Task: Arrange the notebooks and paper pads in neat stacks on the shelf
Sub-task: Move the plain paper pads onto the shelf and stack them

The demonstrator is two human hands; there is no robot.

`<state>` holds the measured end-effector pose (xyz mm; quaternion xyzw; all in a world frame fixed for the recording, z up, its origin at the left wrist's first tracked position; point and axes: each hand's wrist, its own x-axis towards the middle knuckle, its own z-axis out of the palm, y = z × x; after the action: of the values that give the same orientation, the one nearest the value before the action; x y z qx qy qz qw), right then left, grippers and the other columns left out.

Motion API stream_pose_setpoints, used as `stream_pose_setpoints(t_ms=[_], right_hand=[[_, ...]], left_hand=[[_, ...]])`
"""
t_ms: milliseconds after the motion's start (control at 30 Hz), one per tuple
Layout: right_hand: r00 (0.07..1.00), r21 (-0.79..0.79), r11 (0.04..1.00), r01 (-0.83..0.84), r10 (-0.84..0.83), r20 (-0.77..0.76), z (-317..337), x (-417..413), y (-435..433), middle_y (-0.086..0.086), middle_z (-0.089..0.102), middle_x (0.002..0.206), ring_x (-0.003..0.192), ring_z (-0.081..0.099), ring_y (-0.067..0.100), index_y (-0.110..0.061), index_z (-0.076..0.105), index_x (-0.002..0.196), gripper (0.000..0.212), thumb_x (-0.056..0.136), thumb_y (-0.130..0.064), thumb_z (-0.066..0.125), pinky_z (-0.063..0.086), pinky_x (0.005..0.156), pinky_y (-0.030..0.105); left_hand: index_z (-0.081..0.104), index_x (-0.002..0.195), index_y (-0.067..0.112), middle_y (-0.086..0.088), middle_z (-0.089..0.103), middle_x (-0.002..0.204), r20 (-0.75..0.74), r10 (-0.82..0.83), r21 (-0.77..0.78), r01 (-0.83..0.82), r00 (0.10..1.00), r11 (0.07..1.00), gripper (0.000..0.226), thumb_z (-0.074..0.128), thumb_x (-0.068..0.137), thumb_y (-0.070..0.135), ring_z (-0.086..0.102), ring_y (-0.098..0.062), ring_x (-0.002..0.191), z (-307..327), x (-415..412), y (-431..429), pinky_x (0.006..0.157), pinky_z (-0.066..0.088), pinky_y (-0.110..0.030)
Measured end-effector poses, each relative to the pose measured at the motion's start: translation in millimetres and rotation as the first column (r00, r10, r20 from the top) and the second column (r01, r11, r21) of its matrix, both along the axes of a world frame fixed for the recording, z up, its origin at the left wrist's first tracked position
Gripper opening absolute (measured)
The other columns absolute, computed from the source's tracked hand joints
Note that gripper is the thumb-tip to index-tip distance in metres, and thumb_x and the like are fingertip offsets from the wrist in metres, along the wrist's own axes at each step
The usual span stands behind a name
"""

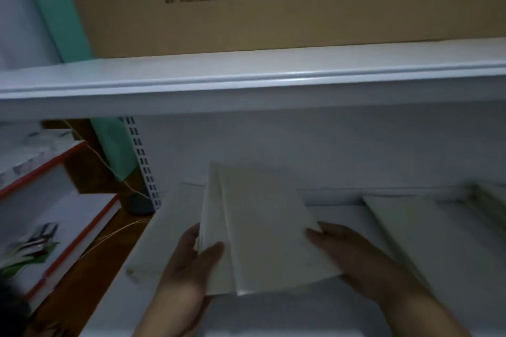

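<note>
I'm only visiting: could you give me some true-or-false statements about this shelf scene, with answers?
1. The left hand and the right hand both hold the white pads. True.
2. The held pads form one squared stack. False: they are fanned apart.
3. A cardboard box sits on the upper shelf. True.
4. Nothing lies right of the hands. False: another pad lies flat on the lower shelf there.

The stack of pads [486, 195] at right is blurred and cut off.

Bare left hand [189, 265], right hand [356, 257], forearms [427, 314]
</note>
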<state>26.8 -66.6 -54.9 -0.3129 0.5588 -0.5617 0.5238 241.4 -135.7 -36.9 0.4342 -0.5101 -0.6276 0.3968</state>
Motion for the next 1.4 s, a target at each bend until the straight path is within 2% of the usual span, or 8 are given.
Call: stream_pose_setpoints(t_ms=[167, 367, 667, 733, 800, 967, 1233, 1400], right_hand=[[0.941, 0.058, 0.960, 0.273, -0.254, -0.225, -4, -45, 51, 0.011, 0.076, 0.092, 0.088, 0.071, 0.027, -0.006, 0.073, 0.095, 0.020, 0.091, -0.007, 0.053, 0.057, 0.083, 0.038], [0.758, 0.047, 0.868, 0.494, -0.404, -0.511, 0, -139, 127, -0.009, 0.074, 0.075, 0.065, 0.069, 0.006, -0.021, 0.072, 0.088, 0.021, 0.088, -0.006, 0.057, 0.054, 0.059, 0.020], [0.383, 0.305, 0.774, 0.555, 0.087, -0.920, -26, -202, 146, 0.008, 0.055, 0.130, 0.119, 0.054, 0.023, -0.016, 0.053, 0.129, 0.046, 0.089, -0.039, 0.054, 0.043, 0.093, 0.026], [0.306, 0.154, 0.785, 0.600, -0.048, -0.951, -16, -188, 138, 0.011, 0.051, 0.131, 0.115, 0.054, 0.025, -0.017, 0.047, 0.134, 0.053, 0.087, -0.038, 0.059, 0.041, 0.096, 0.029], [0.348, -0.034, 0.871, 0.489, -0.231, -0.909, -4, -158, 118, 0.002, 0.059, 0.112, 0.088, 0.058, 0.019, -0.030, 0.052, 0.122, 0.040, 0.084, -0.033, 0.064, 0.043, 0.085, 0.028], [0.656, 0.102, 0.994, 0.024, 0.061, -0.752, -27, -43, 29, -0.010, 0.062, 0.078, 0.062, 0.057, -0.002, -0.046, 0.052, 0.101, 0.023, 0.085, -0.033, 0.063, 0.048, 0.086, 0.024], [0.810, 0.227, 0.965, -0.129, 0.234, -0.538, -36, 91, -98, 0.014, 0.049, 0.131, 0.115, 0.053, 0.030, -0.017, 0.029, 0.138, 0.101, 0.062, -0.081, 0.050, 0.047, 0.094, 0.037], [0.826, 0.149, 0.987, -0.054, 0.128, -0.548, -39, 74, -84, 0.013, 0.067, 0.107, 0.094, 0.062, 0.025, -0.007, 0.061, 0.117, 0.032, 0.091, -0.026, 0.057, 0.042, 0.070, 0.025]], left_hand=[[0.065, 0.098, 0.024, -0.010, 0.070, 0.109, 0.041, -0.017, 0.006, 0.017, 0.999, 1.000, 0.019, 0.052, 0.090, 0.035, 0.062, -0.018, 0.092, -17, -89, 34, 0.092, 0.047, -0.036], [0.056, 0.097, 0.015, -0.012, 0.067, 0.097, 0.063, -0.324, 0.095, 0.317, 0.944, 0.944, 0.019, 0.061, 0.086, 0.001, 0.064, -0.023, 0.082, -46, -201, 72, 0.070, 0.051, -0.034], [0.057, 0.125, 0.007, -0.007, 0.065, 0.110, 0.483, -0.346, -0.108, 0.447, 0.804, 0.888, 0.047, 0.060, 0.085, 0.032, 0.065, -0.020, 0.095, -61, -264, 87, 0.086, 0.050, -0.027], [0.044, 0.138, 0.014, 0.002, 0.054, 0.109, 0.552, -0.284, -0.175, 0.442, 0.784, 0.880, 0.053, 0.058, 0.089, 0.030, 0.058, -0.005, 0.079, -59, -243, 84, 0.082, 0.043, -0.016], [0.052, 0.130, 0.026, 0.011, 0.054, 0.106, 0.594, -0.196, -0.309, 0.447, 0.780, 0.839, 0.038, 0.055, 0.092, 0.028, 0.052, 0.005, 0.070, -57, -216, 74, 0.082, 0.039, -0.009], [0.068, 0.073, 0.051, 0.029, 0.060, 0.064, 0.549, -0.004, -0.391, 0.261, 0.836, 0.883, 0.016, 0.058, 0.075, 0.040, 0.056, 0.020, 0.063, -45, -125, 44, 0.060, 0.038, 0.002], [0.069, 0.096, 0.034, 0.020, 0.067, 0.096, 0.520, 0.304, -0.565, 0.055, 0.798, 0.823, 0.015, 0.056, 0.088, 0.030, 0.061, 0.006, 0.089, -12, 15, -6, 0.072, 0.043, -0.003], [0.062, 0.082, 0.041, 0.010, 0.066, 0.076, 0.522, 0.362, -0.449, -0.112, 0.772, 0.886, 0.024, 0.057, 0.090, 0.019, 0.060, -0.002, 0.069, -6, 80, -20, 0.055, 0.042, -0.006]])
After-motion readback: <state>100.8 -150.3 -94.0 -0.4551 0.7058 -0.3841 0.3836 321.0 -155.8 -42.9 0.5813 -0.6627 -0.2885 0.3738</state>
